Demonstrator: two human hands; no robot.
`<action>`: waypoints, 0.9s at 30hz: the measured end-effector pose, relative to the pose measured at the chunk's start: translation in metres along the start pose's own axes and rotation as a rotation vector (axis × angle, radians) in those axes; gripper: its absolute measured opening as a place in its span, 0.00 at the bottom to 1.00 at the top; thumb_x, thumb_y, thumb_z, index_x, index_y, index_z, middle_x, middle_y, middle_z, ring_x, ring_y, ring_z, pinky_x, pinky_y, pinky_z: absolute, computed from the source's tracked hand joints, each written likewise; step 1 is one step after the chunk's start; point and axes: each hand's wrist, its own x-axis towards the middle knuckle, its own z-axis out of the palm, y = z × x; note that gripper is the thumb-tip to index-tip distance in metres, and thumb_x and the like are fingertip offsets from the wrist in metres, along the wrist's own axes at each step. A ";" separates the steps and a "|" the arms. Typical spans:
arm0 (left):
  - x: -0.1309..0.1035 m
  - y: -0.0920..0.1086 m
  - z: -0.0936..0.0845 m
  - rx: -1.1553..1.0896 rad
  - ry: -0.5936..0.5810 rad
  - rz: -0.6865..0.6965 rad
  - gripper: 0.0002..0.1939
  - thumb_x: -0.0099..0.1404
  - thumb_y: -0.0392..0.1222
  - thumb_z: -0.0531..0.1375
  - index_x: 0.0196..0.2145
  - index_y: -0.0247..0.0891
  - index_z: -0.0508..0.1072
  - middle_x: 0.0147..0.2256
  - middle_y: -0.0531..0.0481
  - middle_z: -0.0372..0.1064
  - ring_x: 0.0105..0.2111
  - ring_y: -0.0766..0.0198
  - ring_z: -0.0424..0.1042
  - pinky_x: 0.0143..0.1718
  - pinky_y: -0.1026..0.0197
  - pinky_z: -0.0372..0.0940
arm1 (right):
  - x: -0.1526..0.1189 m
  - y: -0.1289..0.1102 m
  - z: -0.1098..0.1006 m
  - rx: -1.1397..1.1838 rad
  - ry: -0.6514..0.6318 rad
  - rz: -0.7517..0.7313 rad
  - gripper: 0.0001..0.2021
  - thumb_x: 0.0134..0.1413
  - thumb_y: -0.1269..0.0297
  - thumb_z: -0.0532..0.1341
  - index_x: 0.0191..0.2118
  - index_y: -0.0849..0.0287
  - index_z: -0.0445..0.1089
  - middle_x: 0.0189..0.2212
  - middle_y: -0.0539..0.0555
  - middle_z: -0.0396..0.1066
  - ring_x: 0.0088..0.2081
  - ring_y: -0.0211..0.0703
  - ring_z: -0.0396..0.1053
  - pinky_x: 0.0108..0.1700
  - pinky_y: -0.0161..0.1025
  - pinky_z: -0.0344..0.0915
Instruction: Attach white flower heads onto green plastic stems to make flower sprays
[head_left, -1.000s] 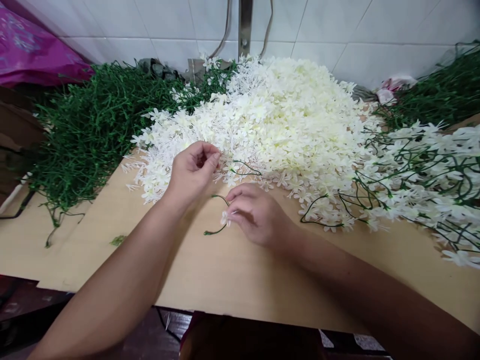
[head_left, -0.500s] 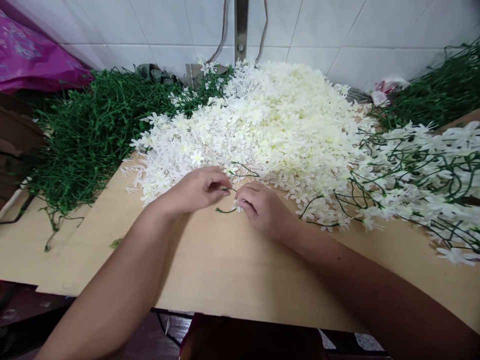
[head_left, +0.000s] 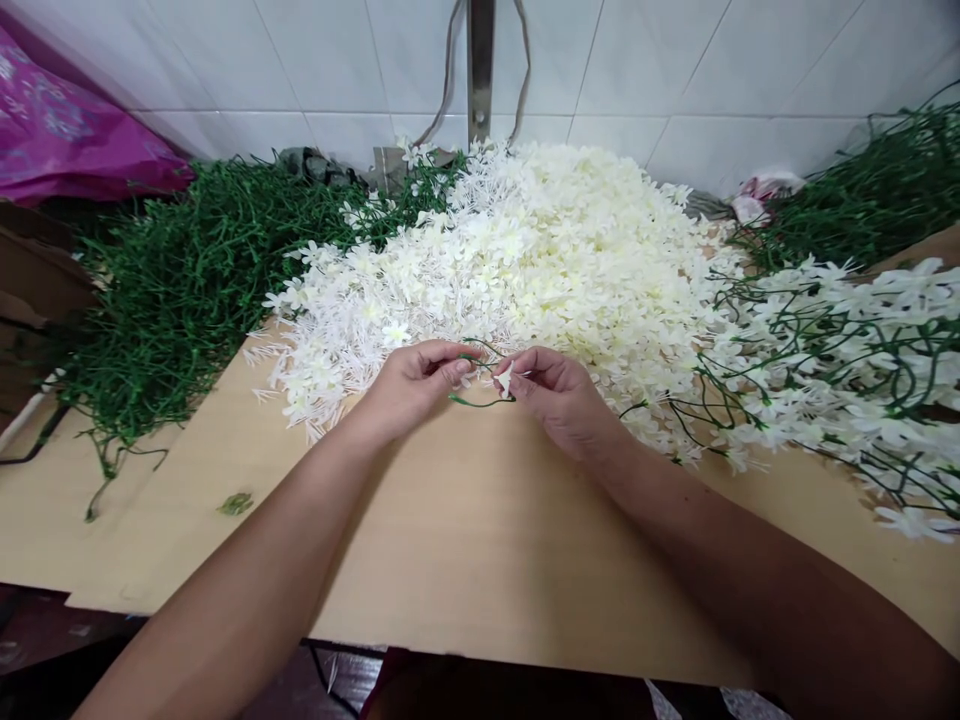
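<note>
My left hand (head_left: pixel 427 385) pinches a thin green artificial stem (head_left: pixel 480 403) between thumb and fingertips, just in front of the flower heap. Its branches curve across the gap toward my right hand (head_left: pixel 559 395). Between the right thumb and fingers is a small white artificial flower (head_left: pixel 505 380), closed on close to the stem. Whether flower and stem are joined I cannot tell. Behind both hands rises a big pile of loose white and cream flowers (head_left: pixel 570 250), and another green stem lies at its front edge.
A heap of bare green stems (head_left: pixel 180 270) lies at the left, beside a purple bag (head_left: pixel 82 130). Stems bearing white flowers (head_left: pixel 847 360) spread over the right side, with more green stems (head_left: pixel 885 180) behind. A tiled wall (head_left: pixel 622 60) backs the wooden table (head_left: pixel 450 560).
My right hand has shifted slightly right, and its fingers have turned so the white flower shows more. The left hand has stretched its fingers further along the green stem.
</note>
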 end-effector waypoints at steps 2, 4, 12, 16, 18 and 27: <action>-0.001 0.004 0.002 -0.079 0.025 0.012 0.17 0.57 0.51 0.65 0.36 0.35 0.79 0.32 0.46 0.77 0.32 0.63 0.72 0.34 0.62 0.66 | -0.001 0.002 0.002 0.098 -0.013 0.036 0.16 0.36 0.56 0.73 0.25 0.57 0.68 0.30 0.48 0.72 0.30 0.33 0.67 0.39 0.36 0.66; -0.002 0.006 0.005 -0.140 0.058 0.039 0.15 0.57 0.52 0.65 0.32 0.36 0.79 0.31 0.47 0.76 0.32 0.64 0.72 0.36 0.62 0.67 | -0.003 0.003 0.003 0.179 -0.041 0.074 0.16 0.36 0.57 0.74 0.25 0.57 0.69 0.29 0.47 0.72 0.30 0.33 0.68 0.39 0.35 0.66; -0.003 0.007 0.010 -0.144 0.074 0.053 0.21 0.58 0.59 0.62 0.25 0.37 0.72 0.21 0.52 0.68 0.22 0.68 0.64 0.27 0.64 0.62 | -0.002 -0.004 -0.001 0.173 -0.152 0.126 0.16 0.37 0.56 0.74 0.25 0.58 0.69 0.25 0.48 0.72 0.30 0.35 0.69 0.38 0.38 0.66; -0.007 0.011 0.010 0.023 0.015 0.105 0.14 0.62 0.51 0.60 0.31 0.37 0.77 0.24 0.51 0.69 0.25 0.67 0.66 0.27 0.63 0.61 | 0.000 -0.011 -0.007 0.054 -0.059 0.093 0.18 0.34 0.54 0.75 0.25 0.58 0.68 0.25 0.48 0.71 0.30 0.35 0.68 0.37 0.36 0.65; -0.009 0.012 0.010 0.090 -0.019 0.134 0.10 0.62 0.45 0.59 0.32 0.37 0.78 0.28 0.49 0.72 0.29 0.65 0.68 0.31 0.62 0.63 | 0.000 -0.014 -0.008 -0.028 -0.042 0.082 0.18 0.35 0.53 0.75 0.25 0.58 0.69 0.24 0.48 0.71 0.29 0.34 0.67 0.36 0.36 0.65; -0.006 0.003 0.008 0.355 -0.073 0.298 0.12 0.66 0.38 0.53 0.31 0.37 0.76 0.30 0.49 0.71 0.31 0.65 0.69 0.36 0.62 0.63 | 0.000 -0.023 -0.006 -0.252 -0.040 0.034 0.18 0.35 0.53 0.74 0.25 0.58 0.68 0.22 0.48 0.70 0.26 0.35 0.65 0.31 0.36 0.64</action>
